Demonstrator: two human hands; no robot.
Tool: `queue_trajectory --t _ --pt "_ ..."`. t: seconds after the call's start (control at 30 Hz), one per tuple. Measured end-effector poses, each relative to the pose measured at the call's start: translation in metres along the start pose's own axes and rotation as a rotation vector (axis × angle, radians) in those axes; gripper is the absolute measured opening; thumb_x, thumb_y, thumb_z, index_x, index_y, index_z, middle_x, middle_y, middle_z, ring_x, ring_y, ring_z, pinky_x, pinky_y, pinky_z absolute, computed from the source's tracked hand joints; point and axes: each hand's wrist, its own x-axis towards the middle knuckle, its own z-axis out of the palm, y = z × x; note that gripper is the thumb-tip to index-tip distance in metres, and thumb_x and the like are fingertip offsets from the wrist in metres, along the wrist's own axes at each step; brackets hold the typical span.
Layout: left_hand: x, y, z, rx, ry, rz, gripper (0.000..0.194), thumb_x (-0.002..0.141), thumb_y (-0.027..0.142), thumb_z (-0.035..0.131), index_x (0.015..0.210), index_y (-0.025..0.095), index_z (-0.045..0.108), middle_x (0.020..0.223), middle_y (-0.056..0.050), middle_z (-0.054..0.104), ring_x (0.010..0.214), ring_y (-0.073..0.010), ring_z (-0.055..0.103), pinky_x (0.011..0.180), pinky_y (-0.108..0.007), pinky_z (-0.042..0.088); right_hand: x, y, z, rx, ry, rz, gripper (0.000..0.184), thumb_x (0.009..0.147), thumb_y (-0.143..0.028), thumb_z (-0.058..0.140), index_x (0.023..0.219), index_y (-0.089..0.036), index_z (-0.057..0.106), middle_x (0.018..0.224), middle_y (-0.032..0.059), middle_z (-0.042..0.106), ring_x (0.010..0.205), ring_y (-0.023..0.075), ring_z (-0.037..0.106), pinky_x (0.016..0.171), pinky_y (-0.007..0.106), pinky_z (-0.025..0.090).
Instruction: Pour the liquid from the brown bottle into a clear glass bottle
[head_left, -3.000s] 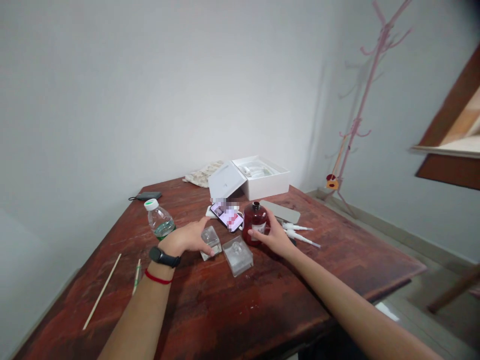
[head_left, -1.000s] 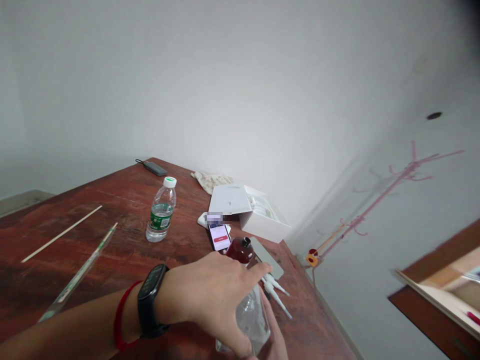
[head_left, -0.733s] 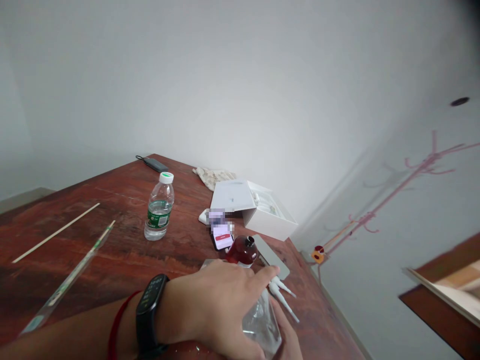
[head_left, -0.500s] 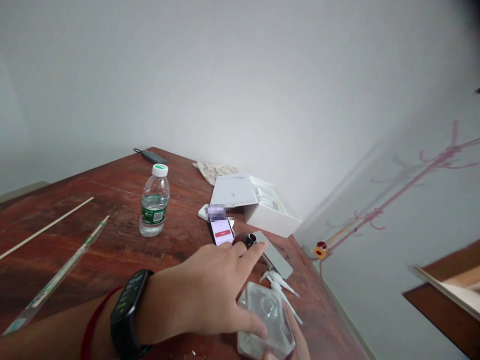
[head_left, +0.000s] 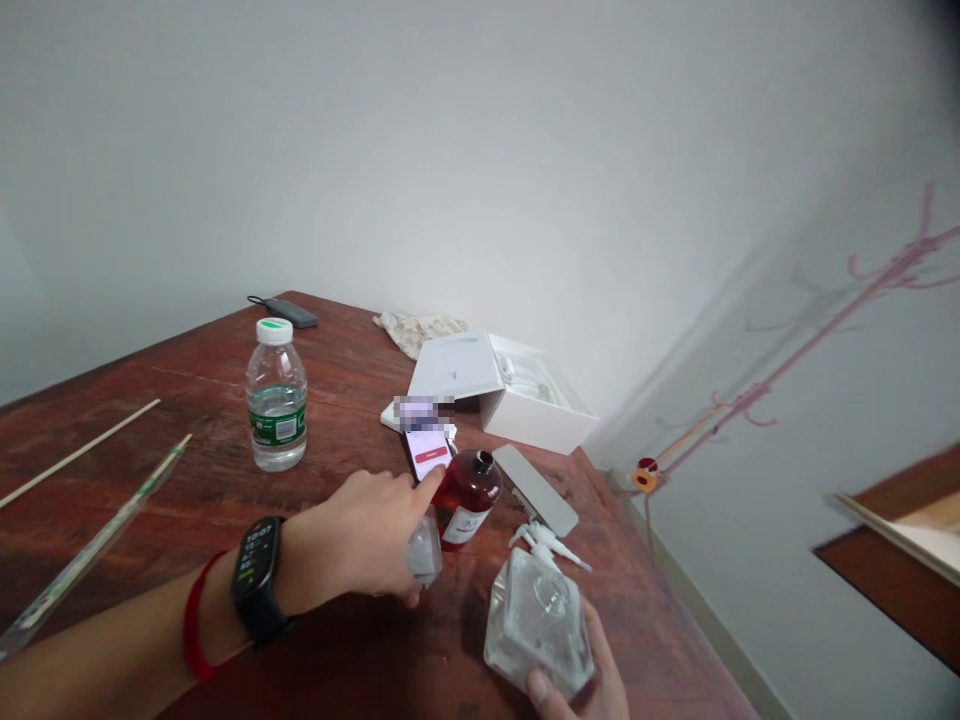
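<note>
Pinched in the right grip [head_left: 589, 680], with thumb on the near edge and fingers along the right side: a square clear container [head_left: 544, 615], tilted, with a round pattern on the upper face; whether lifted or resting on the reddish-brown tabletop [head_left: 360, 665], impossible to tell. Under the left grip [head_left: 360, 530], arched with forefinger stretched out and thumb low, a smaller clear container [head_left: 425, 552], partly hidden; whether clasped or merely covered, impossible to tell. At the left wrist, a black watch [head_left: 257, 572] and a red band [head_left: 196, 620].

Just beyond the smaller container, an uncapped amber bottle [head_left: 466, 500] with a white label, close to the extended forefinger. Behind that finger, a lit phone [head_left: 427, 457], partly blurred. Beyond the square container, white nozzle pieces [head_left: 551, 545] and a flat grey slab [head_left: 536, 490]. Farther back, an open white box [head_left: 536, 415] with its lid [head_left: 457, 368] slanting beside it, and a pale cloth [head_left: 420, 332]. Off to the left, a capped water bottle [head_left: 277, 415], standing upright, a bare stick [head_left: 82, 450] and a wrapped stick [head_left: 101, 545]. Against the far wall at right, a pink coat rack [head_left: 825, 335]
</note>
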Motion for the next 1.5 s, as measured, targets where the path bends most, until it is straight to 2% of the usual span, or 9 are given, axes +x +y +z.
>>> queue_trajectory --t 0.17,0.33,0.47,0.7,1.0,1.23,1.3,1.4,1.5 --pt "-0.002 -0.002 -0.005 0.035 -0.065 -0.04 0.109 0.068 0.047 0.098 0.158 0.01 0.047 0.133 -0.024 0.075 0.12 -0.0488 0.073 0.1 -0.057 0.06 -0.003 -0.006 0.012 0.029 -0.055 0.019 0.072 0.064 -0.039 0.102 0.129 -0.024 0.073 0.122 0.0152 0.084 0.104 0.04 0.082 0.085 0.045 0.069" --pt "-0.002 -0.009 -0.004 0.081 -0.06 -0.017 0.08 0.073 0.042 0.087 0.142 0.013 0.058 0.124 -0.023 0.079 0.112 -0.0476 0.076 0.093 -0.056 0.062 -0.009 0.005 0.024 0.097 0.045 0.028 0.081 0.065 -0.045 0.1 0.138 -0.026 0.068 0.134 0.0151 0.08 0.116 0.0388 0.079 0.094 0.045 0.067" --pt "-0.005 -0.021 -0.007 0.145 -0.036 0.007 0.06 0.073 0.04 0.083 0.126 0.018 0.066 0.119 -0.02 0.079 0.107 -0.0475 0.077 0.088 -0.054 0.062 -0.01 0.004 0.027 0.119 0.039 0.052 0.083 0.068 -0.044 0.099 0.141 -0.026 0.065 0.137 0.0152 0.077 0.118 0.0381 0.078 0.096 0.046 0.066" --pt "-0.01 -0.036 -0.024 0.196 -0.055 -0.028 0.051 0.074 0.036 0.086 0.118 0.02 0.067 0.119 -0.018 0.079 0.103 -0.0438 0.078 0.085 -0.049 0.062 -0.007 -0.007 0.032 0.124 0.04 0.054 0.076 0.067 -0.042 0.1 0.135 -0.026 0.069 0.134 0.0153 0.079 0.118 0.0375 0.078 0.099 0.046 0.064" --pt "0.002 -0.07 -0.022 0.165 -0.04 -0.085 0.06 0.069 0.034 0.089 0.123 0.019 0.065 0.127 -0.02 0.077 0.111 -0.0425 0.076 0.086 -0.045 0.06 -0.007 -0.029 0.046 0.136 0.041 0.01 0.069 0.07 -0.042 0.1 0.129 -0.024 0.07 0.128 0.0133 0.08 0.116 0.0345 0.078 0.102 0.046 0.063" --pt "0.012 -0.088 -0.019 0.107 -0.009 -0.098 0.063 0.073 0.033 0.085 0.13 0.019 0.063 0.123 -0.017 0.079 0.111 -0.0377 0.076 0.084 -0.038 0.059 -0.007 -0.033 0.049 0.196 0.025 0.004 0.068 0.071 -0.04 0.1 0.129 -0.026 0.069 0.122 0.0105 0.081 0.108 0.0314 0.08 0.093 0.041 0.065" --pt "0.013 -0.091 -0.018 0.09 -0.015 -0.1 0.071 0.072 0.032 0.087 0.137 0.018 0.061 0.125 -0.018 0.078 0.113 -0.0384 0.076 0.086 -0.039 0.059 -0.007 -0.032 0.048 0.199 0.032 0.005 0.067 0.071 -0.041 0.1 0.129 -0.026 0.068 0.122 0.01 0.082 0.107 0.0305 0.08 0.094 0.04 0.065" --pt "0.013 -0.091 -0.018 0.062 -0.02 -0.099 0.102 0.069 0.035 0.093 0.157 0.016 0.045 0.14 -0.023 0.072 0.123 -0.0406 0.073 0.096 -0.041 0.059 -0.006 -0.031 0.045 0.171 0.048 0.002 0.068 0.071 -0.042 0.1 0.129 -0.025 0.068 0.122 0.0107 0.082 0.107 0.0315 0.08 0.094 0.041 0.065" --pt "0.013 -0.082 -0.016 0.009 0.078 -0.015 0.116 0.073 0.04 0.093 0.168 0.019 0.029 0.16 -0.024 0.056 0.144 -0.0425 0.058 0.114 -0.046 0.051 -0.005 -0.027 0.042 0.138 0.055 0.002 0.069 0.072 -0.043 0.099 0.13 -0.025 0.068 0.122 0.0118 0.082 0.108 0.0335 0.081 0.094 0.043 0.065"
